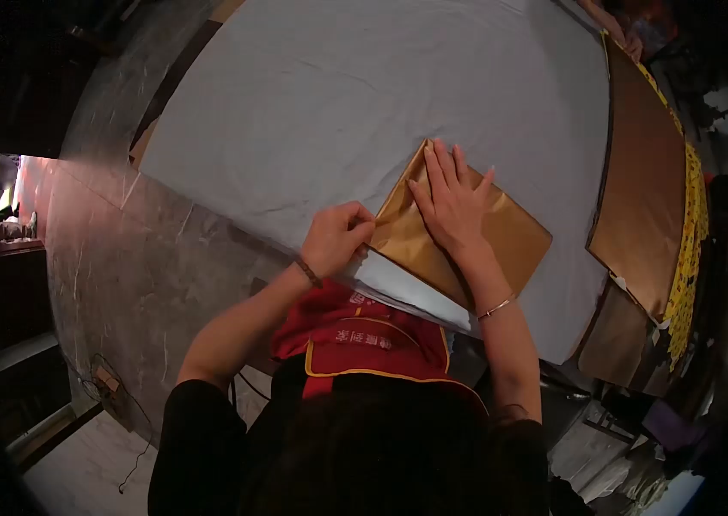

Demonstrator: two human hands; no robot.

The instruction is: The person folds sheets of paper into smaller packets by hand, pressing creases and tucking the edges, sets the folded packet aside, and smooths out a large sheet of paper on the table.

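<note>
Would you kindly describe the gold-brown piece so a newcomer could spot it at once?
Start with the big grey cloth. Near its edge by the person, a shiny, creased gold-brown piece lies at a slant, the right hand flat on it and the left hand at its left corner. It is smaller than the brown sheet at far right, edged in yellow material.

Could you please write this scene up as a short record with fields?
left hand: left hand, fingers pinched at a corner of the gold sheet
right hand: right hand, spread flat on the gold sheet
surface: grey cloth beneath the gold sheet
worn: red apron with yellow trim
far right: brown panel, yellow patterned cloth along its outer edge
</note>
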